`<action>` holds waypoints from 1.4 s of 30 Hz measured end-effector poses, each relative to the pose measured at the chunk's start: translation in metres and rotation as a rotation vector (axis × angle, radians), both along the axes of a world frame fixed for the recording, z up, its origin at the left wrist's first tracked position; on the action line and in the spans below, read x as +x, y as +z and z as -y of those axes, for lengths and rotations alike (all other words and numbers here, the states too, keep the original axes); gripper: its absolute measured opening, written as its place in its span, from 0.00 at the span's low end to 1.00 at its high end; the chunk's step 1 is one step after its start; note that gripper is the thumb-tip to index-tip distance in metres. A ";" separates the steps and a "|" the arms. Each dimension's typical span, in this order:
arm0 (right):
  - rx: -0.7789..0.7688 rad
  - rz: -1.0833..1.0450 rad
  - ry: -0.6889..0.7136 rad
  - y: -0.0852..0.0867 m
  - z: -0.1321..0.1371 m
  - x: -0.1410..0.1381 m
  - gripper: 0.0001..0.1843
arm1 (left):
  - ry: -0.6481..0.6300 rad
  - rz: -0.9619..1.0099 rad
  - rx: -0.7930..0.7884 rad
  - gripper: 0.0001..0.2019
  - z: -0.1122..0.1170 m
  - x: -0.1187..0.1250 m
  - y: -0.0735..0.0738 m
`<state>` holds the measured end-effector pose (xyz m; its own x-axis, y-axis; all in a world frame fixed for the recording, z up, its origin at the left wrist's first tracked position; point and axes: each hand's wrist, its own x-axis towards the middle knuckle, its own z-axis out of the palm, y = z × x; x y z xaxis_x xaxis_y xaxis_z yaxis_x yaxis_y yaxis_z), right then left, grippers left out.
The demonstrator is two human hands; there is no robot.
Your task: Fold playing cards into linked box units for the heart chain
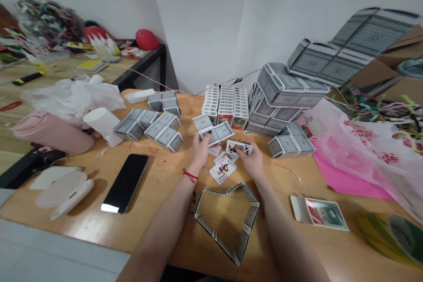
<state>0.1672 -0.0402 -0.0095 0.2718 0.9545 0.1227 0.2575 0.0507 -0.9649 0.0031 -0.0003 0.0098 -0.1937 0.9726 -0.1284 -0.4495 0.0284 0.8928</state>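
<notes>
My left hand [200, 150] is closed on a small fan of playing cards [213, 130] held face down, grey patterned backs up. My right hand [253, 158] pinches a single face-up picture card [238, 147] by its edge. Between the hands a few face-up cards [223, 168] lie on the wooden table [158, 185]. Just in front of my forearms stands a heart-shaped frame [228, 220] made of cards set on edge.
A black phone [125, 183] lies at the left. Folded card blocks [155, 128] and stacked decks [226, 103] sit behind, with larger card structures [284, 92] at right. A flattened card box [319, 212], pink plastic bag [360, 150] and white paper roll [101, 123] surround them.
</notes>
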 end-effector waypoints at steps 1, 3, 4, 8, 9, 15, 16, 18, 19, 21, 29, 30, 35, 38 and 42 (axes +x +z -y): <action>-0.035 -0.068 0.011 0.001 0.000 0.000 0.17 | 0.009 0.013 -0.002 0.13 -0.001 0.000 -0.001; -0.097 -0.190 0.015 0.002 0.002 -0.001 0.15 | 0.028 0.023 0.001 0.11 -0.002 0.000 -0.002; -0.123 -0.251 0.012 0.003 0.002 -0.001 0.15 | 0.040 0.019 0.007 0.10 -0.002 -0.001 -0.002; -0.197 -0.428 0.056 0.007 0.006 -0.003 0.14 | 0.111 -0.038 0.080 0.08 -0.002 -0.003 -0.003; -0.207 -0.440 0.085 0.008 0.007 -0.003 0.13 | 0.125 -0.052 0.094 0.08 -0.002 -0.004 -0.004; -0.200 -0.438 0.265 0.013 0.010 -0.005 0.13 | 0.046 0.130 -0.008 0.12 -0.006 -0.006 -0.006; -0.202 -0.430 0.291 0.013 0.010 -0.006 0.14 | 0.024 0.177 -0.028 0.13 -0.006 -0.006 -0.005; -0.204 -0.386 0.308 0.013 0.010 -0.007 0.15 | -0.016 0.241 -0.053 0.15 -0.006 -0.006 -0.005; -0.201 -0.363 0.301 0.012 0.010 -0.008 0.15 | -0.032 0.258 -0.057 0.15 -0.006 -0.006 -0.005; -0.185 -0.355 0.282 0.012 0.010 -0.009 0.15 | -0.063 0.272 -0.059 0.15 -0.006 -0.005 -0.005; -0.236 -0.537 0.333 0.020 0.013 -0.010 0.19 | -0.062 0.253 -0.051 0.17 -0.006 -0.006 -0.003; -0.232 -0.536 0.330 0.020 0.013 -0.011 0.19 | -0.063 0.255 -0.049 0.17 -0.006 -0.007 -0.002; -0.213 -0.525 0.330 0.017 0.011 -0.010 0.18 | -0.061 0.252 -0.038 0.19 -0.005 -0.006 -0.002; -0.207 -0.517 0.300 0.015 0.010 -0.010 0.18 | -0.073 0.222 -0.017 0.19 -0.003 -0.005 -0.001; -0.196 -0.497 0.268 0.015 0.010 -0.010 0.19 | -0.083 0.184 -0.019 0.18 -0.002 -0.005 0.000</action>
<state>0.1577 -0.0504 0.0057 -0.0015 0.9897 -0.1429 -0.2243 -0.1396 -0.9645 -0.0015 0.0019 0.0094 -0.0847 0.9813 -0.1728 -0.6004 0.0882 0.7949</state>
